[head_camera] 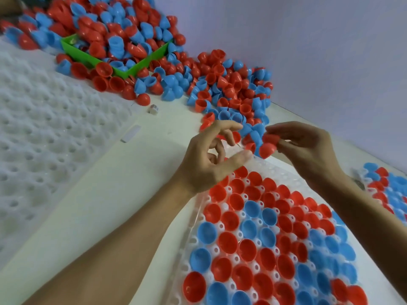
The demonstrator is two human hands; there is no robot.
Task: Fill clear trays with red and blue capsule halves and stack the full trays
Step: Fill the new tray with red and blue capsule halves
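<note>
While you look down at the white table (pixel 136 194), the biggest thing on it is the stack of empty clear trays (pixel 44 133) along your left, their dimples unfilled. Next in size is the loose heap of red and blue capsule halves (pixel 123 36) at the far end, spilling over and around a green bin (pixel 88 58) and trailing down toward your hands in a second pile (pixel 233 93). That pile lies just beyond your fingers, so it crowds the far edge of the tray you are filling (pixel 275 238), which sits under your forearms with most pockets already holding red or blue halves, open sides up; the pockets along its far and left edges are bare. At the right edge, another filled tray (pixel 389 190) shows only partly. Two small white bits (pixel 153 109) lie on the table between the empty trays and the pile.

Your left hand (pixel 211 159) hovers over the tray's far corner, fingers loosely curled and spread, holding nothing. Your right hand (pixel 308 148) pinches a red capsule half (pixel 267 150) between thumb and fingertips, with a second red piece (pixel 271 137) just above it, above the tray's far edge.
</note>
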